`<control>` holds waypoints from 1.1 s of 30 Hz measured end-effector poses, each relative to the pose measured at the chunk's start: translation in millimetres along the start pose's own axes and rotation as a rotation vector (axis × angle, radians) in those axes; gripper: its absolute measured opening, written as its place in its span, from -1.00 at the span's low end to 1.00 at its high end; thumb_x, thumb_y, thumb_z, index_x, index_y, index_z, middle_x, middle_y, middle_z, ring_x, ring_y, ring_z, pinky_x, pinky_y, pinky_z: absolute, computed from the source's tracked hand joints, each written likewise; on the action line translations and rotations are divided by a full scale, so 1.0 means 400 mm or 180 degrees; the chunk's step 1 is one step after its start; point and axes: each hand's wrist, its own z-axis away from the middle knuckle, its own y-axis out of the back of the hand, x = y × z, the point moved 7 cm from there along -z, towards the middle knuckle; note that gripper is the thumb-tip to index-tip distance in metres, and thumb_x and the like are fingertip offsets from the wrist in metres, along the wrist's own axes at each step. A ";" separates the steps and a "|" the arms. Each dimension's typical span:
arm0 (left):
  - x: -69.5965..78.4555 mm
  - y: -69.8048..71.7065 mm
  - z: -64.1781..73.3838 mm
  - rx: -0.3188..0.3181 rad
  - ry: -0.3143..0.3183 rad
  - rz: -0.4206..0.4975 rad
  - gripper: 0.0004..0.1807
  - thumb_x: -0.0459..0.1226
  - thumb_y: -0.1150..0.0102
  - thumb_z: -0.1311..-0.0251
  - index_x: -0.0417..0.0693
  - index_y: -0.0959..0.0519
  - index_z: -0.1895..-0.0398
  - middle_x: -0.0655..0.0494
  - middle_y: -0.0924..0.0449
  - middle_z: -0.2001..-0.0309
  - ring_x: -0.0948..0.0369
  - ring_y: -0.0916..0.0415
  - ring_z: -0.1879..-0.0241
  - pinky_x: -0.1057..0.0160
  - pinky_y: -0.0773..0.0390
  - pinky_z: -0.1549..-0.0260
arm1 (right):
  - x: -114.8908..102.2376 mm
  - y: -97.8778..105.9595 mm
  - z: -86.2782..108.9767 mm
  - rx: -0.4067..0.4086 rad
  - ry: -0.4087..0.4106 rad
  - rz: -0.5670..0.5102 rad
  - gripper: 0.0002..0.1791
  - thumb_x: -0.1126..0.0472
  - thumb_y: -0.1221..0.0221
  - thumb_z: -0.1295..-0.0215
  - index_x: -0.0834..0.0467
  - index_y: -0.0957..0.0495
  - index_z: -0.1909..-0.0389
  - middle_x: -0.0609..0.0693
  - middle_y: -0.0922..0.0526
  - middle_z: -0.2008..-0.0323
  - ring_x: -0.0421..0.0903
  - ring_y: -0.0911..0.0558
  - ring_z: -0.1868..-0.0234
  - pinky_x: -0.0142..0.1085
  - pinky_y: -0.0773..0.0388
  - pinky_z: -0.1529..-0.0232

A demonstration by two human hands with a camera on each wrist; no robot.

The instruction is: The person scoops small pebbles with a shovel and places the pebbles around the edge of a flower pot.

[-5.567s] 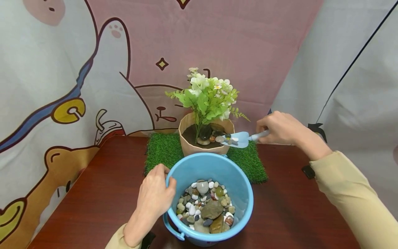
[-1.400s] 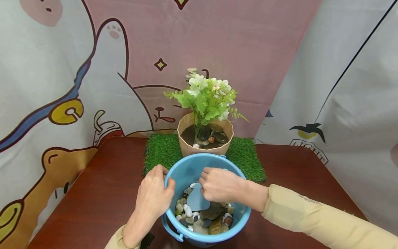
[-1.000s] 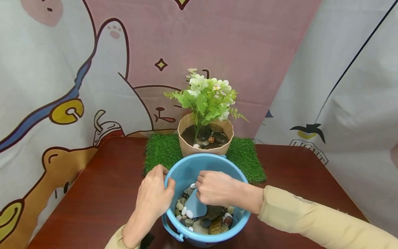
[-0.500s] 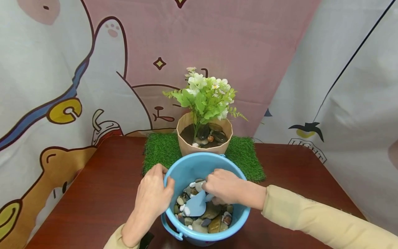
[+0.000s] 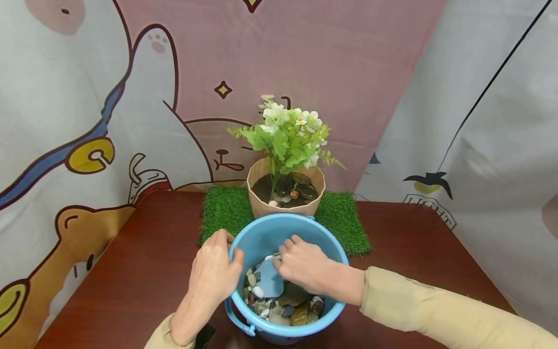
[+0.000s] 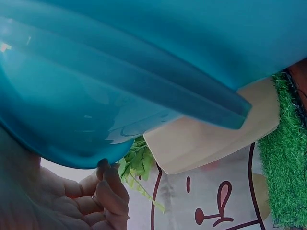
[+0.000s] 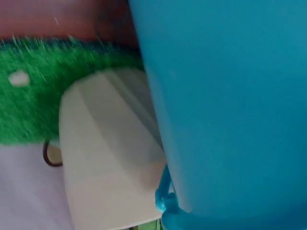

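Head view: left hand (image 5: 214, 269) grips bucket rim (image 5: 289, 331); right hand (image 5: 306, 265) clutches scoop (image 5: 269, 281).

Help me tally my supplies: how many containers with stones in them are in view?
2: the blue bucket in front, and the beige pot behind it, on the green mat.

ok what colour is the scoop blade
Light blue; the scoop blade shows best in the head view.

This was a staged indoor corner, with cartoon-printed cloth (image 5: 331, 58) hung behind the table (image 5: 144, 271) and grass matting (image 5: 224, 211) on it.
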 end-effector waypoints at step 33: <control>-0.003 0.003 0.001 -0.0014 -0.0008 -0.0018 -0.82 -0.26 -0.03 -0.12 -0.17 -0.51 0.27 0.08 -0.45 0.45 0.17 -0.41 0.44 0.20 -0.42 0.45 | 0.095 0.025 0.050 0.0578 0.0272 -0.1367 -0.77 0.04 -0.40 0.08 -0.05 -0.53 0.46 -0.20 -0.47 0.54 -0.28 -0.32 0.51 -0.44 -0.29 0.37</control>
